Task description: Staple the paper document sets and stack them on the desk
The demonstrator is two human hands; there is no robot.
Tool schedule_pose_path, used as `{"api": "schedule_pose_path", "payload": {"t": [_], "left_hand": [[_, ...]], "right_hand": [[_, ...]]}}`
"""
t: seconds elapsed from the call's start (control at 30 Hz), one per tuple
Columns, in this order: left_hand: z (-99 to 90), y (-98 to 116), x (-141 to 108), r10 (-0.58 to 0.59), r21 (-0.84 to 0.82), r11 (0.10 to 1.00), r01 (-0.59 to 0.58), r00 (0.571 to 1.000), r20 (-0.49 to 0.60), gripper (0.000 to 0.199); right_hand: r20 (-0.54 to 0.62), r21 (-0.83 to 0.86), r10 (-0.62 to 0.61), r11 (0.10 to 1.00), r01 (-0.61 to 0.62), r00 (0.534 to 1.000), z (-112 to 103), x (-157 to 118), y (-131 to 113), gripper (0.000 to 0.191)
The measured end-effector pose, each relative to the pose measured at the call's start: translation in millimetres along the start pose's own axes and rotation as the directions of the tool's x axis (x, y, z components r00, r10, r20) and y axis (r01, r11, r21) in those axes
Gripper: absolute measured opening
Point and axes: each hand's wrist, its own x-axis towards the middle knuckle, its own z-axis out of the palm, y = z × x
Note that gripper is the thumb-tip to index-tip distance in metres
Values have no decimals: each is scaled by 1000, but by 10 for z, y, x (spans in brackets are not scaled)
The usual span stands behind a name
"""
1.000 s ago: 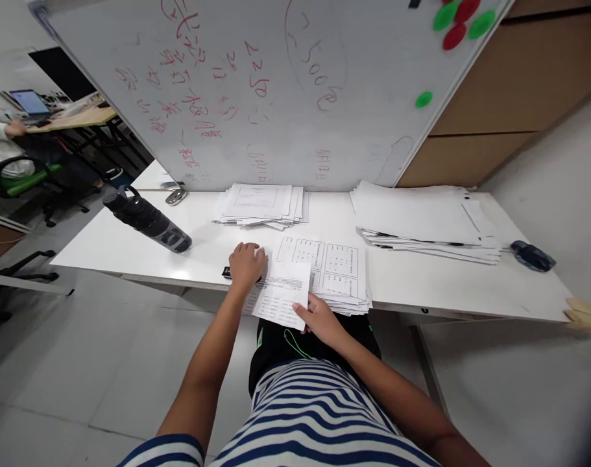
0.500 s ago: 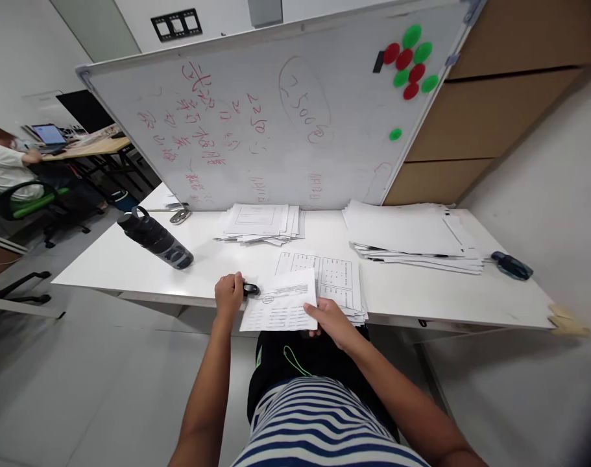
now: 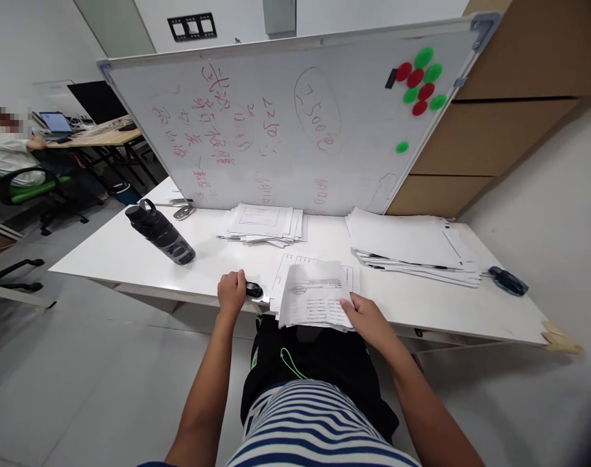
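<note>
My left hand (image 3: 231, 292) is closed around one end of a black stapler (image 3: 254, 290) at the front edge of the white table. My right hand (image 3: 370, 319) pinches the right edge of a printed paper (image 3: 317, 295), with the thumb on top. This paper lies over other printed sheets (image 3: 349, 277) at the table's front edge. Behind them is a stack of papers (image 3: 263, 220) near the whiteboard. A wider stack of large sheets (image 3: 405, 240) lies to the right.
A dark bottle (image 3: 163, 235) lies or leans at the left of the table (image 3: 105, 259). The whiteboard (image 3: 256, 130) stands along the back edge. A dark object (image 3: 508, 281) is at the right end. A person sits far left.
My right hand has moved right with the printed paper, which now lies over the other sheets instead of to their left. My left hand stays at the stapler. The view has shifted slightly.
</note>
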Motion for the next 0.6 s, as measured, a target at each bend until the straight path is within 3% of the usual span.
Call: {"api": "schedule_pose_path", "payload": {"t": [0.1, 0.33, 0.6], "left_hand": [[5, -5, 2, 1, 4, 1000, -1, 1000, 7, 43], [-11, 20, 0, -28, -13, 1000, 28, 999, 16, 42], [-14, 28, 3, -24, -12, 1000, 24, 1000, 17, 41]], "right_hand": [[43, 27, 13, 1000, -14, 999, 26, -14, 42, 45], [63, 352, -12, 936, -11, 998, -58, -130, 45, 53], [76, 437, 10, 898, -42, 997, -15, -154, 135, 53]]}}
